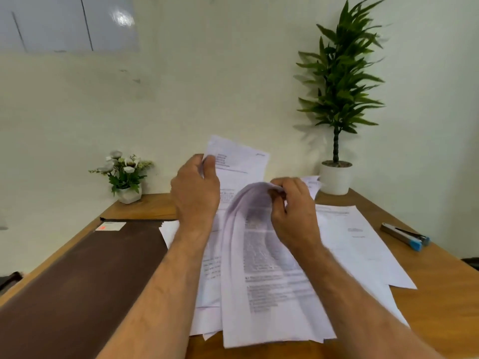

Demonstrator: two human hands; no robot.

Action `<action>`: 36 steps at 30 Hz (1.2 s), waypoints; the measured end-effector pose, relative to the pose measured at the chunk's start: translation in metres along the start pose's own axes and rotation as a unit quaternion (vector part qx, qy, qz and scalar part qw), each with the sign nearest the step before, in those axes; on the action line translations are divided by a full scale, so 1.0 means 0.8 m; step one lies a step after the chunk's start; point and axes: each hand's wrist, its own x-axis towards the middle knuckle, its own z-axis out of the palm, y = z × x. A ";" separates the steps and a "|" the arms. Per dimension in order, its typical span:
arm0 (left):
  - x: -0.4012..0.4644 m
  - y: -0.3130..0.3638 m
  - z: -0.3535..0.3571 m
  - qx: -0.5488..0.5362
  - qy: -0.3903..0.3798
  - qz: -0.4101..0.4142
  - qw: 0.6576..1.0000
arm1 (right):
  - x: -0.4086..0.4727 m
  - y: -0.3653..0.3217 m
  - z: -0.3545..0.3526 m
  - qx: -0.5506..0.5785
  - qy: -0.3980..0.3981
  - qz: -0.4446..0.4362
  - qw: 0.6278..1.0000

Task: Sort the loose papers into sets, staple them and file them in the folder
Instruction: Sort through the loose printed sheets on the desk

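Brown folder point(85, 268) lies closed along the table's point(440, 307) left edge, loose papers point(272, 294) spread mid-table beside it. Left hand point(194, 190) pinches a raised sheet point(238, 161), right hand point(293, 208) grips another page's curled top. Stapler point(405, 236) sits near the right edge.

**What you cannot make out here**

Your left hand point(195, 189) covers the lower left part of the sheet point(239, 161) it holds up. The print on the curled paper point(261, 257) under your right hand point(294, 211) is too blurred to read. At the left frame edge the brown folder point(77, 275) runs out of view. The stapler point(405, 235) at right is smeared, and the folder's small label point(111, 226) is illegible.
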 end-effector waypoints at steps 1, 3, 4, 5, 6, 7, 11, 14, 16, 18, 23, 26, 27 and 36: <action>0.008 0.014 -0.006 -0.009 0.003 0.019 1.000 | 0.015 -0.012 -0.001 0.003 0.017 -0.022 1.000; 0.021 0.044 -0.021 -0.030 0.009 0.077 0.997 | 0.047 -0.040 -0.007 0.005 0.050 -0.065 0.997; 0.027 0.058 -0.030 -0.049 0.005 0.105 0.993 | 0.062 -0.057 -0.012 0.007 0.066 -0.083 0.994; 0.031 0.073 -0.039 -0.077 -0.007 0.123 0.989 | 0.077 -0.073 -0.019 0.008 0.084 -0.100 0.991; 0.035 0.085 -0.047 -0.110 -0.024 0.136 0.984 | 0.090 -0.090 -0.026 0.005 0.102 -0.118 0.988; 0.039 0.096 -0.054 -0.142 -0.043 0.141 0.979 | 0.102 -0.105 -0.033 -0.001 0.116 -0.135 0.984; 0.041 0.125 -0.074 -0.305 -0.104 0.067 0.944 | 0.136 -0.153 -0.061 -0.062 0.101 -0.179 0.977; 0.033 0.126 -0.072 -0.425 -0.144 -0.076 0.890 | 0.140 -0.162 -0.074 -0.132 0.037 -0.182 0.974; 0.021 0.105 -0.056 -0.442 -0.183 -0.171 0.861 | 0.128 -0.150 -0.074 -0.156 -0.023 -0.142 0.977; -0.004 0.078 -0.033 -0.444 -0.226 -0.260 0.827 | 0.103 -0.122 -0.062 -0.172 -0.085 -0.068 0.979; -0.095 -0.007 0.015 -0.252 -0.281 -0.325 0.867 | 0.017 -0.032 -0.026 -0.198 -0.243 0.158 0.936; -0.126 -0.051 0.030 -0.169 -0.325 -0.316 0.875 | -0.027 0.002 -0.015 -0.187 -0.271 0.217 0.919; -0.128 -0.057 0.032 -0.161 -0.323 -0.316 0.877 | -0.036 0.009 -0.013 -0.184 -0.270 0.226 0.918; -0.130 -0.055 0.033 -0.137 -0.309 -0.314 0.887 | -0.067 0.022 0.012 -0.131 -0.247 0.230 0.932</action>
